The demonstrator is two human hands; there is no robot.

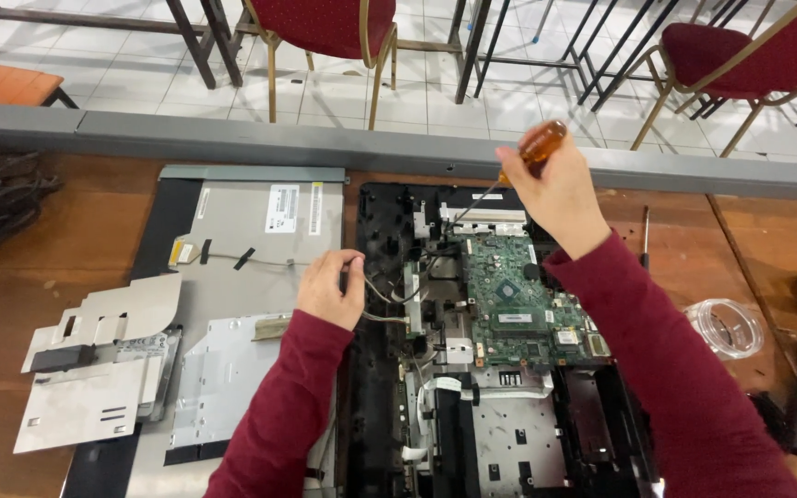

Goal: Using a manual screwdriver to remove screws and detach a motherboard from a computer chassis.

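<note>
Right hand point(560, 189): fingers closed round the amber handle of a screwdriver point(520, 169), held slanting, handle up and away, tip down toward the top edge of the open case point(375, 240).
Left hand point(329, 288): fingers pinched shut on thin cables point(382, 293) at the left edge of the case, lifting them slightly clear of the parts beneath.
Board point(514, 300): green, lying flat inside the black case, between the two hands and nearer the right forearm.
Panel point(251, 231): grey metal back of a screen, flat on the table left of the case, a cable taped across it.
Shield plates point(94, 369): bent grey sheet metal, stacked at the panel's left edge.
Cup point(726, 327): clear plastic, on the table right of the case, well apart from both hands.
Chairs point(325, 28): red-seated, on the tiled floor beyond the table.
</note>
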